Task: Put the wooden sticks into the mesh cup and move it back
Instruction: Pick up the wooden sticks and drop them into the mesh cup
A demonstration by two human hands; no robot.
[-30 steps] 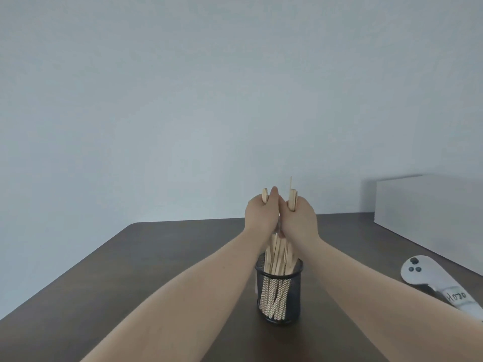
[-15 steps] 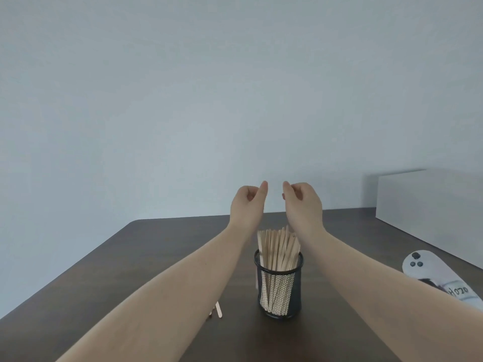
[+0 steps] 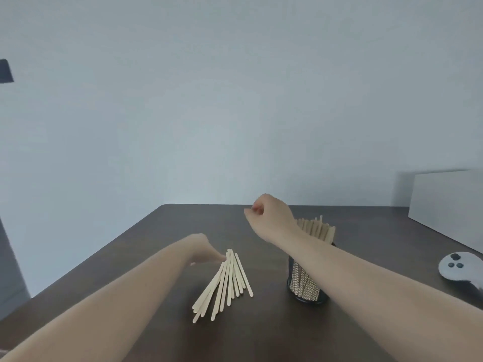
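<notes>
Behind the right forearm stands a black cylindrical mesh cup [image 3: 307, 286] on the dark brown wooden table [image 3: 130, 257], packed with upright pale wooden sticks [image 3: 317, 227] whose tips rise above its rim; the forearm hides part of it. Just right of the left hand [image 3: 202, 253] lies a loose fan of flat pale wooden sticks [image 3: 226, 279], long axes running away from the person, gathered at the far end, splayed at the near end. That hand's fingers touch the gathered end; whether they grip cannot be told. The right hand [image 3: 270, 218] hovers loosely curled, holding nothing. Farther right are a white game controller [image 3: 456, 266] and a white box [image 3: 449, 202].
</notes>
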